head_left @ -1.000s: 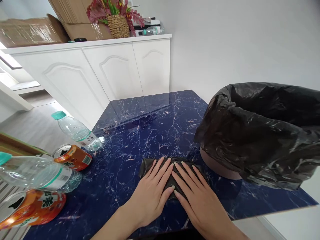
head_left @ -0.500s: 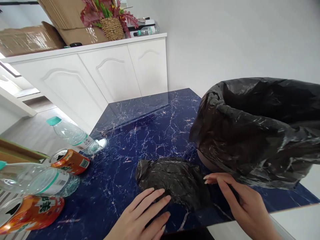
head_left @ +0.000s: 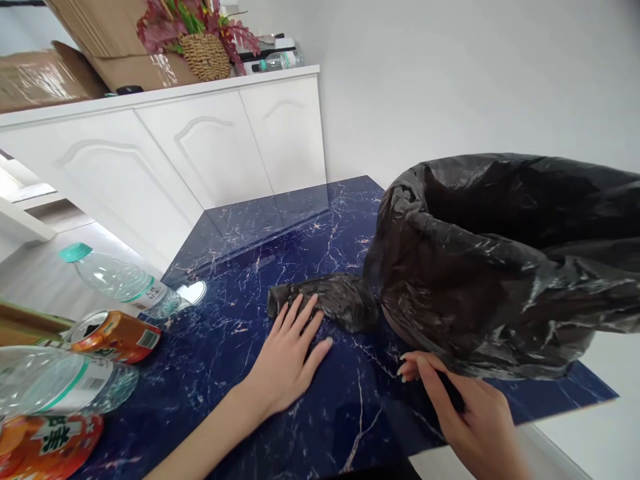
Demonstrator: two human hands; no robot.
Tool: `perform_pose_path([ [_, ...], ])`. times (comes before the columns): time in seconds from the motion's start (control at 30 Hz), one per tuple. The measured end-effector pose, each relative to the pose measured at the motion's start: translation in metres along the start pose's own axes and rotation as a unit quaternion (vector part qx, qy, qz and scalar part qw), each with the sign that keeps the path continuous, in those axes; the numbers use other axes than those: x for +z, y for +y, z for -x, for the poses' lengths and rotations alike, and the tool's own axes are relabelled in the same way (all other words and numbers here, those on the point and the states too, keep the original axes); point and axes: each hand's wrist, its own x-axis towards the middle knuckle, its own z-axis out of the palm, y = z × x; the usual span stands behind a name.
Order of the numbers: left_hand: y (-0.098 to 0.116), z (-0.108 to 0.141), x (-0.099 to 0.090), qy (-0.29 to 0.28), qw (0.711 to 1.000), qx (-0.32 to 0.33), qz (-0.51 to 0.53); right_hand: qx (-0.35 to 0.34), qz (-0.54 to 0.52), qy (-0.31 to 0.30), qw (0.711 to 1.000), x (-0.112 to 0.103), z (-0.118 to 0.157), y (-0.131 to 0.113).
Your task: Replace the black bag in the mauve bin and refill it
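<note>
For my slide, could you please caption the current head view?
Left hand touches a crumpled black plastic bag beside a bag-lined bin.

A plain pale wall (head_left: 450,80) fills one o'clock; a white cabinet (head_left: 210,160) with arched door panels stands at ten o'clock. Grey floor (head_left: 35,277) shows at nine o'clock, below a patch of bright light (head_left: 9,183), and the glossy blue, pale-veined bench (head_left: 305,250) mirrors the cabinet along its far edge

Bag (head_left: 347,300) and liner (head_left: 465,287) are black, the tabletop (head_left: 300,247) dark blue with pale veins.
</note>
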Motion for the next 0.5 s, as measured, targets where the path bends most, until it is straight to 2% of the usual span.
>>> perform_pose_path([
  [0.13,-0.018,-0.058,0.012,0.0,0.997,-0.079,0.01,-0.026,0.018,-0.011,0.999,0.002,0.001,0.005],
  [0.23,-0.019,-0.098,0.02,0.026,0.994,-0.098,0.031,-0.041,0.027,-0.021,0.999,0.006,0.003,0.006],
  [0.37,-0.006,-0.147,0.034,0.046,0.994,-0.085,0.056,-0.02,0.032,-0.034,0.999,0.012,0.007,0.004],
  [0.5,0.012,-0.189,0.05,0.05,0.993,-0.034,0.099,0.005,0.051,-0.042,0.998,0.014,0.008,0.002],
])
